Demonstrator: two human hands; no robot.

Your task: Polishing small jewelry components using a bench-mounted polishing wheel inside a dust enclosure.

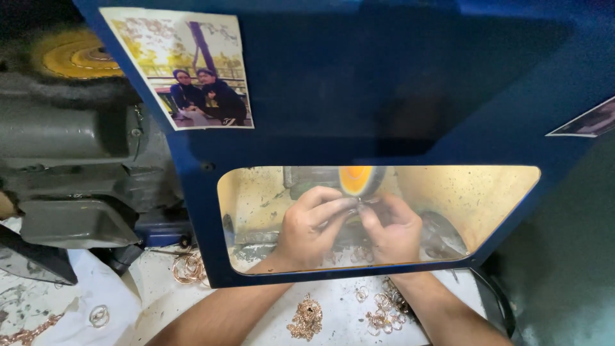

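Head view: a blue machine hood point(359, 83) fills most of the frame, and both hands work behind its clear window point(487, 205). The left hand point(307, 227) and right hand point(394, 230) are raised together to a spinning polishing wheel point(357, 179), orange at its face, of which only the lower edge shows; the rest is cut off by the hood. Fingertips of both hands are pressed together around a small metal piece point(366, 201) held right at the wheel's underside. The piece is almost wholly covered by the fingers and blurred by glare on the window, so its kind cannot be told. Both forearms pass under the hood's lower edge.

On the white bench surface point(339, 314) in front, a bunched gold-coloured chain point(306, 319) lies between the forearms, and a cluster of loose rings point(383, 311) lies just beside the right forearm. More rings point(188, 268) lie at the hood's lower left corner, partly hidden by it. A single ring point(98, 314) rests on the white cloth point(96, 288) at far left.

A photograph point(182, 64) is stuck to the hood's upper left; a second print point(586, 122) at the right edge is cut off. A grey motor housing point(64, 154) stands at left, in shadow, with a yellow wheel point(77, 56) above it, dim and partly out of frame.
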